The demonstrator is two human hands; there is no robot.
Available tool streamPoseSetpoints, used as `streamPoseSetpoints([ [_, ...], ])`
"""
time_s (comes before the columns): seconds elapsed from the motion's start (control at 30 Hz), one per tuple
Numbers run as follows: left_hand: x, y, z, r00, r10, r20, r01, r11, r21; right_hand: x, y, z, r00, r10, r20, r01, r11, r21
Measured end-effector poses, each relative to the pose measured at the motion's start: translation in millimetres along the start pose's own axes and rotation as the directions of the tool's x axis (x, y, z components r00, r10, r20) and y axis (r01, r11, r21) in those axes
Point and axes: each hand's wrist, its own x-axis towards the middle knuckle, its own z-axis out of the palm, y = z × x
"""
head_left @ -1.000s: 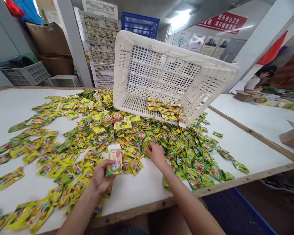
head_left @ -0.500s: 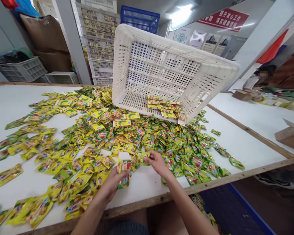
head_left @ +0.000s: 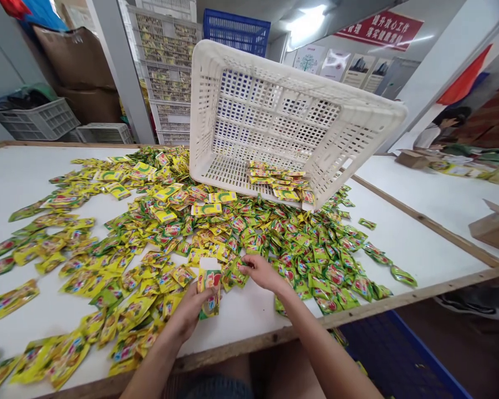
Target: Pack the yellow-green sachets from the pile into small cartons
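Note:
My left hand (head_left: 191,310) is closed around a small printed carton (head_left: 210,296) in green, yellow and white, its white flap (head_left: 210,264) standing up at the top. To its right, my right hand (head_left: 261,272) pinches a green sachet (head_left: 237,272) between thumb and fingers, a short way from the carton. Green sachets (head_left: 332,271) lie heaped beyond and to the right of my hands. On the left, yellow sachets (head_left: 128,316) are spread over the white tabletop (head_left: 249,316). I cannot tell what is inside the carton.
A white plastic crate (head_left: 203,111) lies tipped on its side at the back, with several flat packs (head_left: 278,180) in it. A wooden strip (head_left: 419,219) edges the table. Below right is a blue crate (head_left: 416,349). A person (head_left: 434,130) is at the far right.
My right hand has moved slightly left with the green sachet, which is now tilted and closer to the carton. My left hand and the carton have barely moved.

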Motion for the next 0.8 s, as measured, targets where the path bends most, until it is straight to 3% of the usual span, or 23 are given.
streamPoseSetpoints([
  [0.2,0.4,-0.1,-1.9,0.999,-0.036,-0.026,0.035,0.999,-0.032,15.7,-20.8,-7.0,0.993,-0.072,0.094,0.096,0.954,-0.284],
  [0.37,0.1,-0.6,0.5,0.999,-0.022,-0.041,0.019,0.998,-0.063,17.2,-34.9,4.9,0.975,-0.116,0.191,0.185,0.898,-0.398],
  [0.53,0.0,-2.1,5.0,1.000,0.015,0.018,-0.013,0.997,-0.074,10.3,-22.1,14.2,0.982,-0.127,0.141,0.175,0.895,-0.410],
  [0.8,-1.7,-5.3,6.4,0.999,0.007,0.049,-0.003,0.997,-0.071,-8.4,-4.0,15.2,0.995,-0.103,0.001,0.099,0.953,-0.285],
])
